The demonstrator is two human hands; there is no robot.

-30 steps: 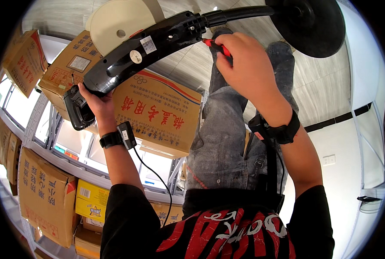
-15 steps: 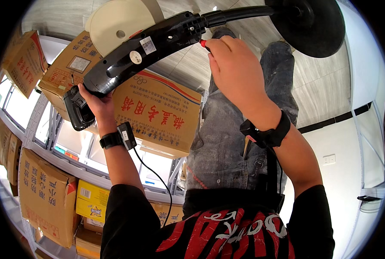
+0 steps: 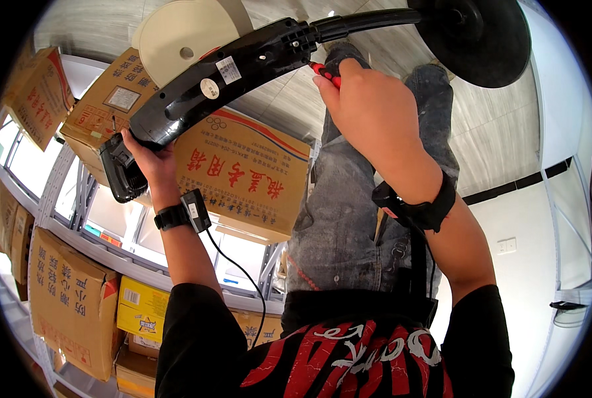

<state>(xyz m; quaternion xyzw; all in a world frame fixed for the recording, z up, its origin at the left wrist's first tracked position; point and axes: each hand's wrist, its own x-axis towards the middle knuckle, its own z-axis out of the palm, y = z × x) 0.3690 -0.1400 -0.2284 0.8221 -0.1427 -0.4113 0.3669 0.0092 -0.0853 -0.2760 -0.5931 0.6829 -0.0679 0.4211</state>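
I hold a long black curved appliance body [image 3: 223, 86] across the upper part of the head view. My left hand [image 3: 151, 161] grips its lower end from beneath, beside a black block-shaped end piece [image 3: 120, 176]. My right hand [image 3: 369, 109] is closed on a red-handled screwdriver [image 3: 325, 73] whose tip meets the body near its black pole [image 3: 369, 20]. The pole leads to a round black base [image 3: 485, 40] at the upper right. A cream disc [image 3: 183, 33] sits behind the body. Both wrists carry black bands.
A large brown cardboard box [image 3: 249, 172] with red print lies behind my left arm. Metal shelving [image 3: 77, 232] at the left holds several more cardboard boxes [image 3: 70, 298]. My legs in grey jeans [image 3: 349, 225] stand on pale tiled floor [image 3: 488, 132]. A white wall [image 3: 541, 265] is at the right.
My right hand has shifted slightly along the appliance body and turned, so less of the red screwdriver handle shows. The left hand and the appliance have stayed put.
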